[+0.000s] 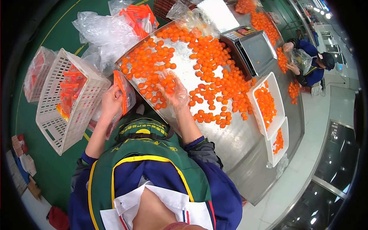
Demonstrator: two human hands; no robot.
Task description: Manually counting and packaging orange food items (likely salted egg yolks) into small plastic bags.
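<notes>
Many round orange balls, perhaps salted egg yolks [211, 66], lie spread over a stainless steel table [230, 143]. My right hand [174, 93], in a clear plastic glove, is palm up over the table with several of the orange balls in its curled fingers. Beside the table's near left edge, my bare left hand [112, 99] grips the orange top edge of a clear plastic bag [121, 89]. How much the bag contains is hard to tell.
A weighing scale [250, 49] stands on the table's far side, beside white trays [268, 106] of orange balls. A white perforated crate [70, 97] and plastic bags [106, 34] are at the left. Another person [310, 61] works at the far right.
</notes>
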